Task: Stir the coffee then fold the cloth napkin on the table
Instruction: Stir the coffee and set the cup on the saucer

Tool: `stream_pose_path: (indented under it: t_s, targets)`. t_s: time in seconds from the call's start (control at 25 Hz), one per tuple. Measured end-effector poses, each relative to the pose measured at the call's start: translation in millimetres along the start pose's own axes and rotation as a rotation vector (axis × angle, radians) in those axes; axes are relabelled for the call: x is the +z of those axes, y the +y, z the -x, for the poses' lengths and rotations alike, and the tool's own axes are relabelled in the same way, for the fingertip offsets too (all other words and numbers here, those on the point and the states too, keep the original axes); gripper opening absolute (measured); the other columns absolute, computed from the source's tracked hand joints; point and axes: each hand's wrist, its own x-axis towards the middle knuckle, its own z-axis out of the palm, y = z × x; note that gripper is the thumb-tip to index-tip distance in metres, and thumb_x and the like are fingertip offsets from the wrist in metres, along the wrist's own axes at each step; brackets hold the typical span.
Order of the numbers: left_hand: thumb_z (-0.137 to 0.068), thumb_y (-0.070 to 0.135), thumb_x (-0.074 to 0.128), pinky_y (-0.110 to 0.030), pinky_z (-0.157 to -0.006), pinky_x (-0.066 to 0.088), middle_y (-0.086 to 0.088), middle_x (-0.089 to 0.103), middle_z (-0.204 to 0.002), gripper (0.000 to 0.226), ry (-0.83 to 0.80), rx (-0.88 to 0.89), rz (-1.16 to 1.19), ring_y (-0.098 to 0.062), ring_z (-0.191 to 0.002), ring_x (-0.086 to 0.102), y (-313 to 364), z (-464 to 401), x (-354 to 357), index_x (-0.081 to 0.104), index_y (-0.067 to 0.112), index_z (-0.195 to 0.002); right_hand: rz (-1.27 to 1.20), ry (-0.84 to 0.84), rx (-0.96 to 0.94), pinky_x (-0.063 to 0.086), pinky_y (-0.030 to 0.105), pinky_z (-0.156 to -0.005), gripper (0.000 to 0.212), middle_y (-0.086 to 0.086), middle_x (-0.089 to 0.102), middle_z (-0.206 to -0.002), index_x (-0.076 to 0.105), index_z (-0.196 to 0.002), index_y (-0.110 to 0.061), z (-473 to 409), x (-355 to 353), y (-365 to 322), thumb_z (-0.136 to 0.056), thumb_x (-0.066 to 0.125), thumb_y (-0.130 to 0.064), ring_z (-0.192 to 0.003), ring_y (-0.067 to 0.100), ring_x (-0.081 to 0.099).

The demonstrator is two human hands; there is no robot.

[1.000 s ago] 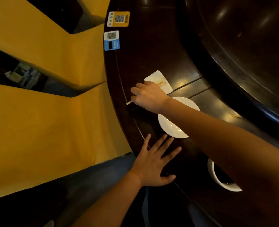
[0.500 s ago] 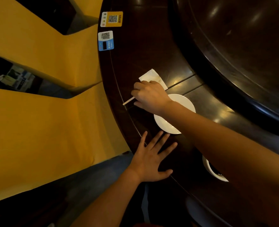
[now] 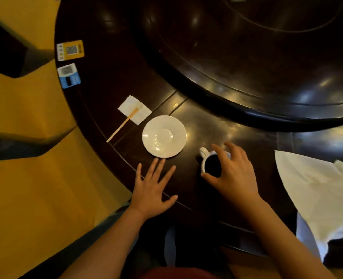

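Observation:
A white cup of dark coffee [image 3: 212, 167] stands on the dark table, right of an empty white saucer [image 3: 163, 135]. My right hand [image 3: 235, 176] reaches over the cup from the right, thumb and fingers set around its rim. My left hand [image 3: 152, 190] lies flat on the table edge just below the saucer, fingers spread, holding nothing. A wooden stirrer [image 3: 122, 125] rests with one end on a small white paper square [image 3: 135, 109], left of the saucer. The white cloth napkin [image 3: 315, 188] lies spread at the right, partly hanging over the table edge.
A large dark turntable [image 3: 247, 57] fills the table's middle beyond the cup. Two QR code cards, a yellow card [image 3: 71, 49] and a blue card [image 3: 69, 75], lie at the table's left rim. Yellow-covered chairs [image 3: 35, 188] stand to the left.
My right hand let go of the stirrer, left it on the paper square, and moved right and nearer onto the cup. The view swung right, bringing the cloth napkin into sight. My left hand stayed flat.

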Motion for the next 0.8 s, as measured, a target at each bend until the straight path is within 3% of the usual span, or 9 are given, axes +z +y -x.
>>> stream_pose_path:
  t_s: [0.2,0.56,0.8]
  targets:
    - [-0.077,0.067,0.041,-0.061,-0.108,0.007,-0.012,0.020,-0.154,0.082,-0.005,0.001,-0.023,-0.027,-0.143,0.008,-1,-1,1,0.020,0.029,-0.147,-0.043,-0.120,0.080,0.047,0.043,-0.090,0.101,0.007,0.022,-0.150,0.014,-0.145,-0.029,9,7,10,-0.066,0.072,-0.056,-0.133,0.027,0.027]
    - [-0.078,0.067,0.041,-0.062,-0.108,0.008,-0.010,0.018,-0.155,0.082,-0.013,-0.002,-0.009,-0.027,-0.143,0.007,-2,0,2,0.018,0.030,-0.147,-0.057,-0.082,0.063,0.050,0.039,-0.084,0.094,0.007,0.029,-0.145,0.020,-0.144,-0.024,7,3,2,-0.069,0.071,-0.050,-0.130,0.026,0.031]
    - [-0.077,0.067,0.044,-0.062,-0.108,0.008,-0.010,0.019,-0.155,0.082,0.013,0.012,0.024,-0.027,-0.143,0.009,-3,0,4,0.022,0.029,-0.147,-0.066,-0.011,-0.050,0.048,0.039,-0.086,0.093,0.007,0.030,-0.143,0.021,-0.143,-0.025,-27,-10,-38,-0.070,0.070,-0.052,-0.129,0.025,0.031]
